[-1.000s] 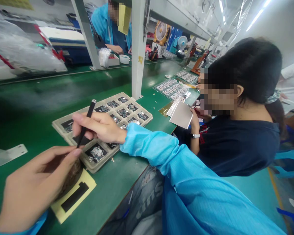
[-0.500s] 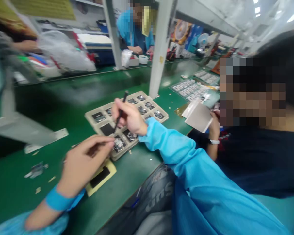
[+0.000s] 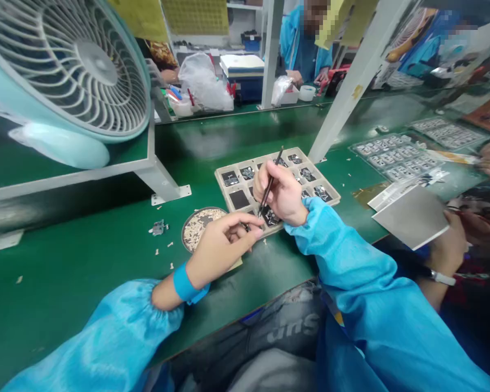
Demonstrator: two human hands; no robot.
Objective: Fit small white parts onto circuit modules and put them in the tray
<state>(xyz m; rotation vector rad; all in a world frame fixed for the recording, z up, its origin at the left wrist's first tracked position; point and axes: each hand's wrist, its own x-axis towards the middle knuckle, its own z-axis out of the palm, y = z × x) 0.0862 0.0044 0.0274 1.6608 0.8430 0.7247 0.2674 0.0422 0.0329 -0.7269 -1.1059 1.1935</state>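
Observation:
My right hand (image 3: 281, 190) is closed round a pair of black tweezers (image 3: 270, 182), their tips pointing down toward my left fingertips. My left hand (image 3: 224, 239) has thumb and fingers pinched together over the front edge of a beige compartment tray (image 3: 278, 231); a small dark part seems to be between them, too hidden to name. Small electronic parts (image 3: 307, 174) lie in many of the tray's compartments, on dark pads. Beside my left hand stands a round dish (image 3: 204, 220) of tiny beige pieces. A yellow-edged sheet (image 3: 237, 264) shows partly beneath that hand.
A light-blue fan (image 3: 93, 65) stands on a raised shelf at left. A slanted metal post (image 3: 351, 92) rises behind the tray. One loose electronic part (image 3: 158, 227) and scattered scraps lie on the green table (image 3: 106, 261). At right, a co-worker's hand (image 3: 449, 239) holds a grey sheet (image 3: 410, 215).
The view has swung left, bringing the fan and the round dish into sight. Both hands stay close together at the tray, the tweezers still in my right hand.

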